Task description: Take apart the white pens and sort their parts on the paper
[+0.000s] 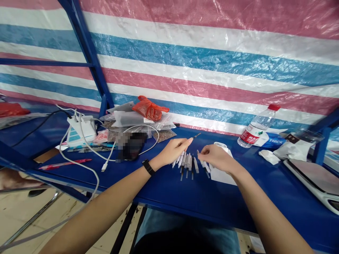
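Over the small tubes [188, 161], left hand [173, 150] grips a pick [196, 135]; right hand [215, 157] seemingly pinches one.

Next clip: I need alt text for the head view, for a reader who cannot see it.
Two bare hands work over a row of small white tubes on a blue table: the left hand pinches a thin dark-tipped tool, the right hand pinches one tube. A water bottle lies right; cables left.

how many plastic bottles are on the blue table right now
1. The clear plastic bottle with a red cap and red label lies tilted at the back right of the blue table, beside a blue packet. More could be hidden in the clutter at the back left.
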Demonstrator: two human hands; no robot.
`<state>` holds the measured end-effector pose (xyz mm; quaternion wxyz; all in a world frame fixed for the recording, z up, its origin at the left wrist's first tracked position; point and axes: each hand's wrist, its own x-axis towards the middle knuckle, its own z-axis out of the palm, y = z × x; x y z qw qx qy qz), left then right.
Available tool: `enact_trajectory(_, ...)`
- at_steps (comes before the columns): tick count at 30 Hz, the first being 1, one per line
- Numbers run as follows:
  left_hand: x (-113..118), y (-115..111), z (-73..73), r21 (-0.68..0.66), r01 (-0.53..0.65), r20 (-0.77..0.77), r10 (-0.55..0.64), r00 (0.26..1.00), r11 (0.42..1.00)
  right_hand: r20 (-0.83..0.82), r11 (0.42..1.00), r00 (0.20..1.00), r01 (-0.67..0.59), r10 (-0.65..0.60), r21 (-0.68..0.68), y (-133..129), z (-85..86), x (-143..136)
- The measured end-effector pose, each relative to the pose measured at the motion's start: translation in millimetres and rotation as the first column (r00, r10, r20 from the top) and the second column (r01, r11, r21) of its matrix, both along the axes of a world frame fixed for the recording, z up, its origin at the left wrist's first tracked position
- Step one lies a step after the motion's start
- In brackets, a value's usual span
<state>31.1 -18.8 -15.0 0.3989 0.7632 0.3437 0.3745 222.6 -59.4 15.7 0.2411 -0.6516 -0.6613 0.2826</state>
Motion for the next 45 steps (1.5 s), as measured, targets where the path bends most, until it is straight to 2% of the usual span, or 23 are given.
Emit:
enact_trajectory(1,0.2,-0.4,-0.1,0.005,0.002,-0.009,-0.002,1.0,1.0,-0.129,0.998,0.991,0.028,-0.02,0.059,2.5,2.1,3.8)
enact_trajectory(3,0.5,-1.2,-0.4,0.014,0.009,-0.022,-0.008,1.0,1.0,-0.402,0.965,0.915,0.141,-0.042,0.22,7.7,6.7,10.5)
enact_trajectory(5,0.5,-1.7,-1.3,0.018,0.015,-0.029,-0.014,0.999,1.0,-0.614,0.883,0.789,0.288,-0.001,0.37,11.5,10.6,14.2)
enact_trajectory(7,0.6,-1.6,-2.3,0.02,0.018,-0.035,-0.017,0.999,1.0,-0.716,0.803,0.695,0.39,0.064,0.45,13.1,12.7,14.5)
enact_trajectory(8,0.6,-1.5,-2.8,0.021,0.02,-0.038,-0.019,0.999,1.0,-0.733,0.779,0.674,0.409,0.093,0.475,13.2,13.0,13.7)
enact_trajectory(11,1.1,-1.1,-2.8,0.025,0.02,-0.037,-0.02,0.999,0.999,-0.73,0.763,0.671,0.405,0.126,0.504,12.1,10.9,9.6)
enact_trajectory(16,1.7,-1.1,-1.4,0.022,0.021,-0.031,-0.02,0.999,1.0,-0.681,0.805,0.727,0.351,0.087,0.478,11.9,2.4,3.5)
enact_trajectory(19,1.6,-0.4,-2.5,0.025,0.027,-0.028,-0.026,0.999,0.999,-0.674,0.816,0.732,0.328,0.098,0.476,12.4,-1.5,1.2)
enact_trajectory(26,1.8,-0.4,-2.8,0.029,0.025,-0.033,-0.024,0.999,0.999,-0.748,0.736,0.656,0.457,0.101,0.499,12.4,-2.8,0.1)
enact_trajectory(32,0.7,-1.6,-2.5,0.053,0.071,-0.045,-0.069,0.997,0.996,-0.687,0.827,0.719,0.319,0.107,0.463,11.6,-8.9,-5.4)
enact_trajectory(35,0.1,-1.4,-3.5,0.08,0.089,-0.05,-0.086,0.995,0.993,-0.673,0.84,0.728,0.28,0.129,0.464,11.6,-10.5,-7.5)
enact_trajectory(38,0.3,-1.3,-3.7,0.086,0.087,-0.046,-0.083,0.996,0.993,-0.687,0.794,0.715,0.34,0.13,0.504,12.5,-9.9,-5.8)
enact_trajectory(42,0.8,-1.7,-2.3,0.073,0.065,-0.035,-0.062,0.997,0.995,-0.738,0.666,0.659,0.488,0.143,0.564,14.3,-7.8,-0.2)
enact_trajectory(45,1.0,-2.1,-1.3,0.065,0.051,-0.037,-0.049,0.998,0.997,-0.731,0.64,0.66,0.488,0.176,0.594,14.6,-8.5,1.2)
